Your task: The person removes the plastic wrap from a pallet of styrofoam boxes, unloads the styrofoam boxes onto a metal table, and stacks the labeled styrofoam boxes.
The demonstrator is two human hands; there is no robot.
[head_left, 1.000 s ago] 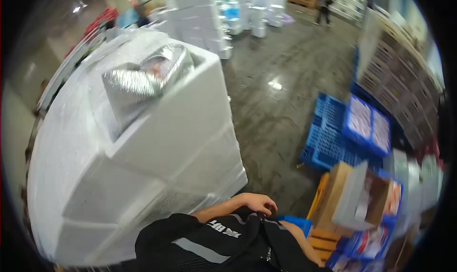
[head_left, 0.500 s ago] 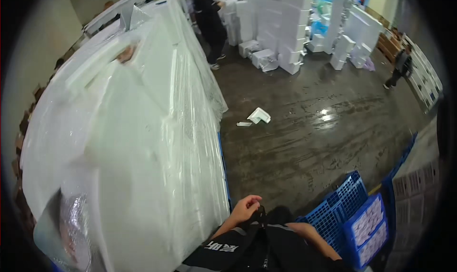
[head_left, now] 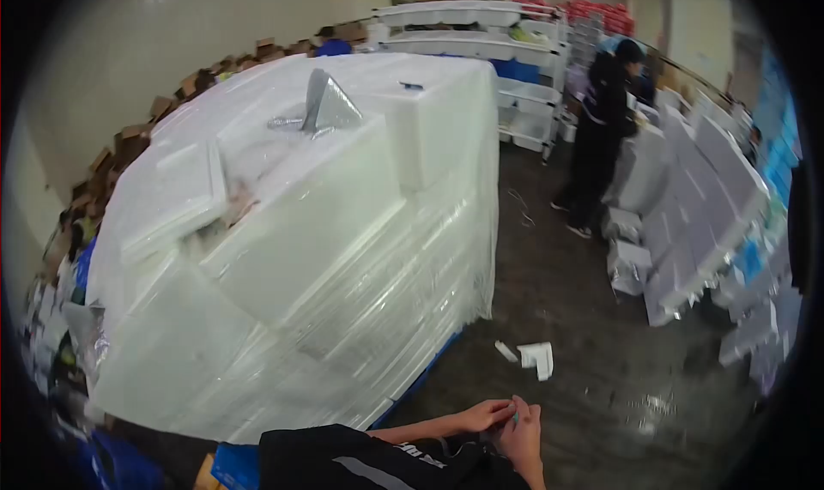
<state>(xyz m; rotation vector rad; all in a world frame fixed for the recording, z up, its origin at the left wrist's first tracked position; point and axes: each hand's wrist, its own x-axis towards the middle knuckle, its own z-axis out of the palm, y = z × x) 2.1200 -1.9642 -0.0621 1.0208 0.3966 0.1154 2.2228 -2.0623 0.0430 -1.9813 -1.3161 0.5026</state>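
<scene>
My left hand (head_left: 487,415) and my right hand (head_left: 522,438) meet in front of my body, low in the view. Their fingers are closed and pressed together at the tips. A small bluish-green spot shows between them, too small to name. Nearest to them on the left stands a large stack of white foam boxes (head_left: 318,241), wrapped in clear stretch film. On its top, a white foam lid (head_left: 176,194) lies tilted beside a gap. A silver foil sheet (head_left: 330,104) sticks up behind it.
Broken white foam pieces (head_left: 538,358) lie on the wet dark floor (head_left: 601,413). A person in dark clothes (head_left: 601,130) stands beside more foam boxes (head_left: 704,207) at right. A white shelf rack (head_left: 528,104) is at the back. Cardboard boxes (head_left: 133,142) line the wall.
My view has swung left, so the wrapped stack and the standing person appear further right. My hands, apart before, have come together at the fingertips.
</scene>
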